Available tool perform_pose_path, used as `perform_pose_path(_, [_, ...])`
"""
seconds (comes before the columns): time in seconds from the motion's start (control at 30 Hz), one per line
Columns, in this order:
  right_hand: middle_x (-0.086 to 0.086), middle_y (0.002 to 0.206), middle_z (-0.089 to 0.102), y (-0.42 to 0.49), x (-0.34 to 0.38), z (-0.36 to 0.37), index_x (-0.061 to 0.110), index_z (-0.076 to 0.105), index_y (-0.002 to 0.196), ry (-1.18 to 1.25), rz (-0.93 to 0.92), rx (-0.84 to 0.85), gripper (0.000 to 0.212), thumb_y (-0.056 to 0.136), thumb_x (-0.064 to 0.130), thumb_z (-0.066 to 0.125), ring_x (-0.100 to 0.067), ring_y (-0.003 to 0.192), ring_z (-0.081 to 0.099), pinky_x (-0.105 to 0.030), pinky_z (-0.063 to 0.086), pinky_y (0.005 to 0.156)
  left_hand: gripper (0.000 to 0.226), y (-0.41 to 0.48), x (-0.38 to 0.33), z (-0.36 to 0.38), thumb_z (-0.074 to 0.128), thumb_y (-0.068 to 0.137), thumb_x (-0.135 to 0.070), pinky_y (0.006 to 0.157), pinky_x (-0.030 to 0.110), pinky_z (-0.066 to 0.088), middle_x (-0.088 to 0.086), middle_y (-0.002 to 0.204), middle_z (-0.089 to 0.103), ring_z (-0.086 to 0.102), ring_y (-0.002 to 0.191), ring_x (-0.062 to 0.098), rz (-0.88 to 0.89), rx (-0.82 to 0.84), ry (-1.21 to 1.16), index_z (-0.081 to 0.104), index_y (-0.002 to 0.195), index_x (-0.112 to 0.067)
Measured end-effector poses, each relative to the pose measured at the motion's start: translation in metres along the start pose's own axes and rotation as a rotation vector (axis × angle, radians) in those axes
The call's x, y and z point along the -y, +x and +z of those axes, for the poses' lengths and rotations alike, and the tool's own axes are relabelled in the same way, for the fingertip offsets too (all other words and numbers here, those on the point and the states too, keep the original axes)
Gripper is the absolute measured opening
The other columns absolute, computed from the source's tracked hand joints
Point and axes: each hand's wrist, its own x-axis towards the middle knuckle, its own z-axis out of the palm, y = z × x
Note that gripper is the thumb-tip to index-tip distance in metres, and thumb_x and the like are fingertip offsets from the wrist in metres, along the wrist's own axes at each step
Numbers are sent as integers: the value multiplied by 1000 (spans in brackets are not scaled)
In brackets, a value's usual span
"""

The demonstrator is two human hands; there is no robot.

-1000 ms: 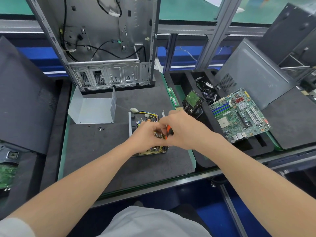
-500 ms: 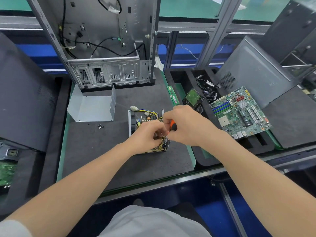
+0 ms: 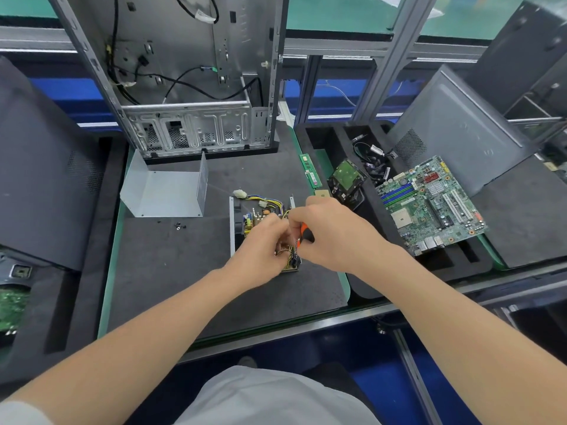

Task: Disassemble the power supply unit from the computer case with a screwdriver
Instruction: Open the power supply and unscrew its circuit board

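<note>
The opened power supply unit [image 3: 256, 213] lies on the dark foam mat [image 3: 171, 271], its circuit board and yellow-black wires exposed. My left hand [image 3: 260, 250] is curled over the board's near end and hides it. My right hand [image 3: 331, 234] grips an orange-and-black screwdriver [image 3: 304, 234], whose tip points down at the board beside my left fingers. The unit's bent metal cover [image 3: 167, 191] stands to the left. Behind it rises the empty computer case [image 3: 190, 87], upright, with loose black cables inside.
A few small screws [image 3: 179, 225] lie on the mat left of the unit. A RAM stick [image 3: 310, 170], a hard drive [image 3: 346, 179] and a motherboard [image 3: 429, 204] sit in a foam tray on the right. Grey case panels lean at both sides.
Both hands have stayed on the power supply's board. My right hand has shifted slightly toward me with the screwdriver, whose handle now shows more.
</note>
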Motion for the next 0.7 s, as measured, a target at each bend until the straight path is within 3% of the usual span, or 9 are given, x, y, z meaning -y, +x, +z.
perform_pose_path(0.07, [7, 87, 44, 0, -1, -3, 21, 66, 90, 6, -12, -13, 13, 80, 14, 68, -27, 89, 59, -45, 56, 76, 28, -19, -3, 11, 59, 82, -4, 66, 16, 38, -15, 88, 44, 49, 79, 3, -4, -33, 53, 52, 88, -30])
perform_pose_path(0.13, [11, 85, 42, 1, -2, -6, 21, 67, 90, 3, -24, -9, 14, 79, 13, 70, -25, 90, 58, -45, 56, 76, 19, -40, 1, 23, 57, 87, -11, 68, 26, 48, -15, 93, 48, 53, 79, 6, 26, 39, 134, 58, 95, -28])
perform_pose_path(0.23, [11, 85, 42, 1, -1, -6, 20, 66, 90, -4, -36, 0, 14, 79, 12, 71, -24, 90, 58, -45, 57, 76, 30, -60, 12, 36, 53, 98, -18, 77, 37, 57, -5, 114, 63, 67, 94, 20, 1, 115, 252, 69, 123, -23])
perform_pose_path(0.33, [11, 86, 43, -1, -2, -4, 20, 65, 90, 1, -30, 7, 13, 80, 12, 69, -23, 86, 59, -45, 57, 76, 48, -63, 16, 44, 47, 103, -22, 79, 35, 57, -3, 131, 59, 66, 106, 21, -34, 142, 342, 52, 151, -25])
perform_pose_path(0.53, [13, 84, 42, -2, -6, -3, 20, 66, 91, 5, -38, 5, 13, 81, 11, 68, -24, 89, 58, -46, 57, 77, 58, -61, 15, 58, 47, 102, -24, 73, 38, 54, 6, 138, 48, 58, 108, 27, -22, 202, 533, 32, 158, -23])
perform_pose_path(0.7, [11, 82, 44, -2, -11, -2, 19, 67, 91, 9, -69, 4, 13, 81, 11, 68, -26, 91, 58, -47, 57, 77, 67, -71, 13, 65, 49, 101, -25, 87, 37, 52, 14, 137, 47, 53, 113, 30, -10, 186, 627, 25, 164, -18])
